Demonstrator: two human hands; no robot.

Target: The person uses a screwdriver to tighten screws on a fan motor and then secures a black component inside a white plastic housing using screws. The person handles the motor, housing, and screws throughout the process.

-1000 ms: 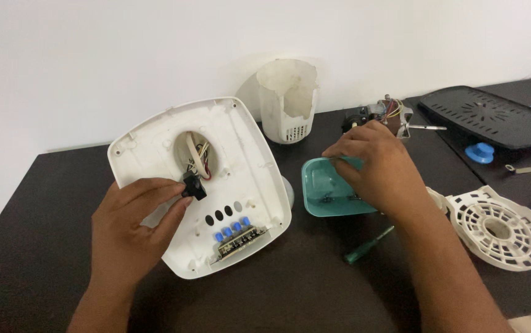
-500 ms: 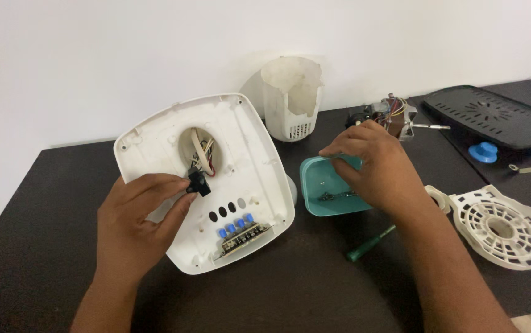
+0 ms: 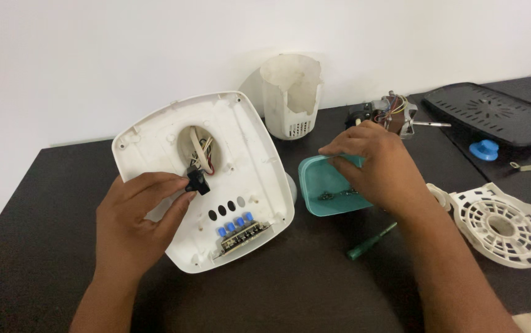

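White plastic fan base (image 3: 240, 154) now sits tipped a little more upright than 1 second ago; the left hand (image 3: 139, 216) still pinches a small black switch part (image 3: 196, 182) against it. The right hand (image 3: 373, 163), fingers curled together, dips into the teal plastic tray (image 3: 315, 179) of screws (image 3: 336, 195).

White fan base (image 3: 240, 160) sits tilted up on the dark table, underside showing, wires poking out of its oval hole and blue buttons along the bottom. Small black switch (image 3: 197, 181) pinched just below that hole. Teal tray (image 3: 324, 185) just right of it, small screws inside.
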